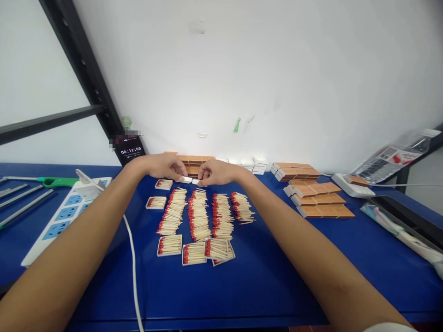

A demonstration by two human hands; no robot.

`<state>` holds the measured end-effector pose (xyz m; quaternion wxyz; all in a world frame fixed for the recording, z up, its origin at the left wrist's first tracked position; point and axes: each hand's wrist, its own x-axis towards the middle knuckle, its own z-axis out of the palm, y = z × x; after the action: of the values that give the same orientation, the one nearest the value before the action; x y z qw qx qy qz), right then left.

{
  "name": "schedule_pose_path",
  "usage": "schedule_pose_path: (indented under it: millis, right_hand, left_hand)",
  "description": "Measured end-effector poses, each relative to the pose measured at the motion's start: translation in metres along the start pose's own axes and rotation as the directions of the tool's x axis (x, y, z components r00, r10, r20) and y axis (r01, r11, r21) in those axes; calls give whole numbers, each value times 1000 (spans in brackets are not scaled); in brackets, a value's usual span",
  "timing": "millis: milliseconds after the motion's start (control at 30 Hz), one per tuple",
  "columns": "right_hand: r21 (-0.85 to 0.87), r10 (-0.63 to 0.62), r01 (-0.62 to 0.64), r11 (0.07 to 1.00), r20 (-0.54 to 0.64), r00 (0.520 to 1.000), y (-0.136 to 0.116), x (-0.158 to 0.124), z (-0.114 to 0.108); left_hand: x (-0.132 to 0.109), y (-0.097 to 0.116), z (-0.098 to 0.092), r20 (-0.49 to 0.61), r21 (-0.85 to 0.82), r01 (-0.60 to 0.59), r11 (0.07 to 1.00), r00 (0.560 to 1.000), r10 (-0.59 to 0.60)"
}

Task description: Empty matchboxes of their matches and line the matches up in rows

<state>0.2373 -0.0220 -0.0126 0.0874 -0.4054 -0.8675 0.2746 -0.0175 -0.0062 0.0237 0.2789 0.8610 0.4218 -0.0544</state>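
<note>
Two white trays at the fingertips, behind the matches

I have two small white trays, one (187, 180) at my left hand (177, 171) and another (196, 181) at my right hand (205, 174), close together at the back of the blue bench (263, 295). The left hand pinches its tray; the right has fingertips against the other, though I can't tell how firmly. Just behind sit stacked orange matchboxes (197, 159). Nearer me, red-tipped matches (199, 214) lie in four rows, with filled trays (169, 245) to their left and in front. Farther out, I see more orange boxes (323, 198) right, a power strip (67, 213) left, and a phone (129, 148) reading 00:12:03.
</note>
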Motion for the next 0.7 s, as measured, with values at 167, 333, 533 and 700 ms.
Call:
schedule_pose_path:
  millis: [167, 333, 533, 700]
  right_hand:
    - [-29, 41, -41, 999, 22, 999, -4, 1, 4]
    - [-67, 38, -37, 997, 18, 999, -5, 2, 5]
    - [-46, 43, -40, 998, 68, 997, -8, -2, 1]
    - [-55, 22, -20, 998, 40, 999, -10, -1, 2]
  left_hand:
    - [6, -6, 4, 14, 15, 19, 1000, 1000, -20]
    - [5, -6, 4, 63, 7, -4, 1000, 998, 4]
    - [0, -3, 1, 158, -15, -1, 1000, 987, 3]
    - [-1, -2, 0, 122, -11, 22, 1000, 992, -20]
